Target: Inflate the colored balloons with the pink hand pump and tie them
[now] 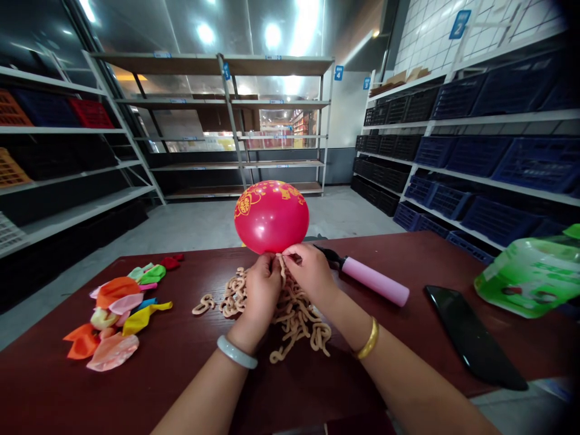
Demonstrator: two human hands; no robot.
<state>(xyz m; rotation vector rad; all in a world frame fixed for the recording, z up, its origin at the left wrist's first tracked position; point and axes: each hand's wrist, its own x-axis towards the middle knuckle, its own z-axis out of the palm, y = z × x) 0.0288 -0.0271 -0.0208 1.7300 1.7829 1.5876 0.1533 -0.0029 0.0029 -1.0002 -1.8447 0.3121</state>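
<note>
An inflated red balloon (272, 217) with yellow printed figures stands above the far part of the table, its neck end down. My left hand (263, 284) is closed at the balloon's neck, which its fingers mostly hide. Close beside it, my right hand (310, 272) pinches a tan elastic band (282, 269) just under the balloon. Beneath both hands spreads a loose pile of tan elastic bands (296, 320). Some of them lie apart to the left.
Uninflated balloons (118, 296) in several colours lie at the table's left. To the right are a pink hand pump (376, 281), a black phone (473, 335) and a green-and-clear jug (528, 278). Shelves with crates (539, 163) stand beyond the brown table (190, 374).
</note>
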